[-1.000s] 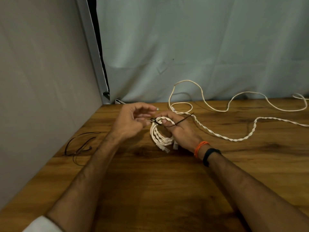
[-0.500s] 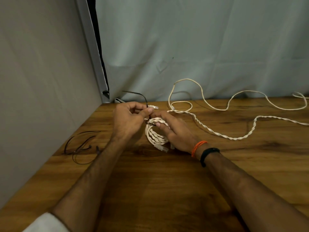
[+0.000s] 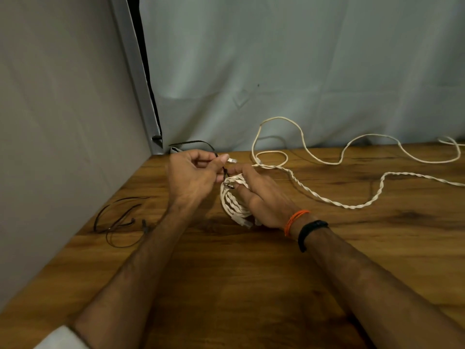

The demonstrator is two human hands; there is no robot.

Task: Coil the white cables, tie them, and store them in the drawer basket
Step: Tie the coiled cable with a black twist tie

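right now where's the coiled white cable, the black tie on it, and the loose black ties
coiled white cable (image 3: 232, 204): head view, on the twisted loops left of the right hand
black tie (image 3: 227, 176): head view, just above the coil
loose black ties (image 3: 118, 222): head view, strands lying on the table

On the desk (image 3: 251, 285), near its middle: coil (image 3: 232, 205), between the hands, left hand (image 3: 191, 177) just left of it, right hand (image 3: 264, 197) over its right side. Right of and behind the coil: loose cable (image 3: 334, 202) trailing across to the far right edge, loops against the curtain (image 3: 302, 71) at the back. Left of the hands, near the wall (image 3: 50, 122): ties (image 3: 118, 220), well apart from the coil.
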